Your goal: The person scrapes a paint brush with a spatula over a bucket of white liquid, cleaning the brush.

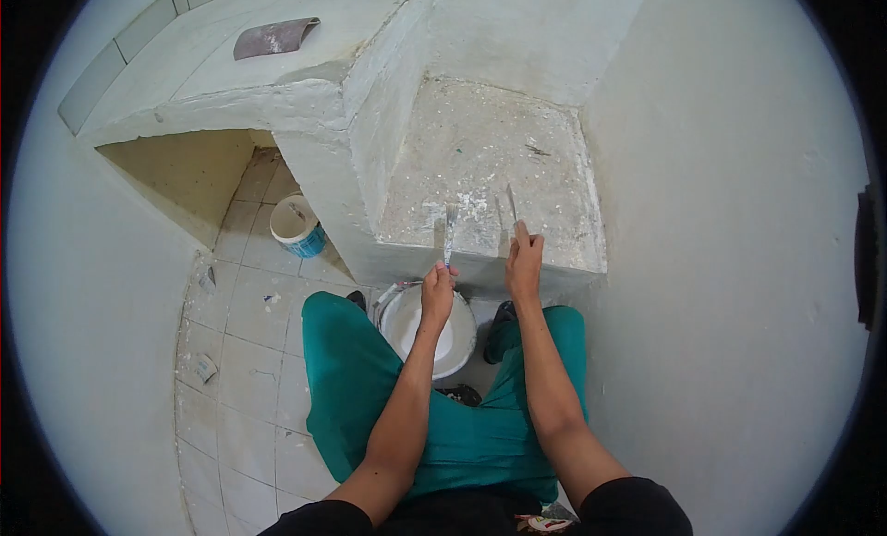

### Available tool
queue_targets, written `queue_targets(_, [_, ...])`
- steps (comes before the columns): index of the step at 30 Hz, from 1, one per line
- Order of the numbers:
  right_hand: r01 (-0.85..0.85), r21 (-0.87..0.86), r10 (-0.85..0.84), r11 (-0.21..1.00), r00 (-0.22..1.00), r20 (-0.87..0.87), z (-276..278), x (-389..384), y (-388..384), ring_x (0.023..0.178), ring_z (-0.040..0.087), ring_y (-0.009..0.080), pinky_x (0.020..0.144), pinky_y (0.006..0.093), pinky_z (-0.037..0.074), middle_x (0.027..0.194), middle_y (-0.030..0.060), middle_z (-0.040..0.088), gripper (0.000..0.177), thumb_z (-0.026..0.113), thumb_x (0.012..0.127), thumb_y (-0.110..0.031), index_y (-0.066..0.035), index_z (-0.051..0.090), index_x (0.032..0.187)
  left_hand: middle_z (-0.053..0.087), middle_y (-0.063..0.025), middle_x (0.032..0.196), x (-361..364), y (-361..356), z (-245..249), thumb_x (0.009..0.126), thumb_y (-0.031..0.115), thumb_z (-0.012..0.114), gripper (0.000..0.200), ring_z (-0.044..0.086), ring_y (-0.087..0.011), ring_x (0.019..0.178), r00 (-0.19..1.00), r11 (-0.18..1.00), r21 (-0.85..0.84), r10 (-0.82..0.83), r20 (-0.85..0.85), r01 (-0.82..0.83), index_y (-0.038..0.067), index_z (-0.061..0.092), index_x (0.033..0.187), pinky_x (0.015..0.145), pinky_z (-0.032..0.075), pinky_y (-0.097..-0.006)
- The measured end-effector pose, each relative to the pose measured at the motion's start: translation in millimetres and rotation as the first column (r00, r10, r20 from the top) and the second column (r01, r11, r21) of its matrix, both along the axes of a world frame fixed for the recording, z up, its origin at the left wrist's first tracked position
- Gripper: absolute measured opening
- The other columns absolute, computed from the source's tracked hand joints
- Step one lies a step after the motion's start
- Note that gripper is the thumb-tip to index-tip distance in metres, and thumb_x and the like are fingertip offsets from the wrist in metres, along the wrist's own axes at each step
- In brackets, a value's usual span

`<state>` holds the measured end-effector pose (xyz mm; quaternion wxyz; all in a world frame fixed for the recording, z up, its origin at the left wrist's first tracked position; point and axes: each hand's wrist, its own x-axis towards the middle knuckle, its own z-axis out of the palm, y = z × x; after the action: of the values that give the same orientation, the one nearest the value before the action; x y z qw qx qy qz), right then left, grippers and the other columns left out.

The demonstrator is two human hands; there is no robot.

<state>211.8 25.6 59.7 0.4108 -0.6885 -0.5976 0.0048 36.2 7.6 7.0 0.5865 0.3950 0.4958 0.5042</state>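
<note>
My left hand (438,292) is closed around the handle of a narrow flat-bladed putty knife (450,224), its blade over the rough ledge (494,139). My right hand (525,263) grips a second putty knife (512,203), whose thin blade is seen nearly edge-on and points up and away from me. White smears (473,203) mark the ledge between the two blades. Below my left hand, between my legs, stands a bucket (465,351) with white material inside; my forearm covers part of it.
A curved brownish piece (275,39) lies on the white upper slab at left. Under that slab, a smaller white-and-blue bucket (307,240) stands on the tiled floor (248,351). Scraps (205,367) dot the tiles. A plain wall (730,213) closes in the right side.
</note>
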Motion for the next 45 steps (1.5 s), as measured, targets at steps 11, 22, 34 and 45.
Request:
queue_targets(11, [0.15,0.026,-0.149,0.988,0.922,0.356,-8.0,0.7,2.3,0.106,0.048,0.0452,0.091,0.0499,0.04,0.115,0.03,0.047,0.049,0.044,0.096,-0.024,0.001,0.039,0.138,0.043,0.0026,0.06,-3.2,-9.2,8.0,0.103,0.04,0.033,0.048,0.041,-0.0068,0.052,0.996,0.999,-0.028,-0.042,-0.084,0.04,0.003,0.058,0.087,0.048,0.032,-0.0244])
queue_targets(22, [-0.238,-0.222,-0.082,0.946,0.486,-0.87,-23.8,-79.8,-69.9,0.1,0.058,0.04,0.088,0.0423,0.042,0.103,0.0268,0.061,0.041,0.042,0.095,-0.025,0.008,0.052,0.118,0.057,-0.0038,0.078,33.0,-39.2,6.1,0.098,0.021,0.042,0.026,0.054,-0.0114,0.073,0.994,0.988,0.136,-0.067,-0.085,0.078,0.001,0.059,0.091,0.066,0.044,-0.0265])
queue_targets(34, [-0.361,-0.646,-0.474,0.672,0.46,-0.75,-80.0,-134.8,-122.0,0.1,0.061,0.0414,0.084,0.0428,0.048,0.111,0.0307,0.059,0.058,0.051,0.089,-0.029,0.016,0.045,0.124,0.064,-0.0031,0.083,-18.5,-106.1,-61.7,0.093,0.015,0.05,0.026,0.058,-0.0125,0.076,0.991,0.935,-0.34,0.123,0.047,-0.1,0.003,0.07,0.105,0.068,0.046,-0.0284])
queue_targets(45, [-0.48,-0.695,-0.739,0.535,0.132,-0.66,-161.3,-156.6,-104.1,0.082,0.058,0.0292,0.062,0.0436,0.045,0.095,0.0186,0.058,0.031,0.041,0.084,-0.011,0.005,0.054,0.108,0.057,-0.0089,0.118,-71.9,-93.2,-104.0,0.083,0.034,0.052,0.041,0.049,-0.0247,0.108,0.987,0.545,-0.827,-0.141,0.074,0.14,0.011,0.056,0.115,0.09,0.034,-0.049])
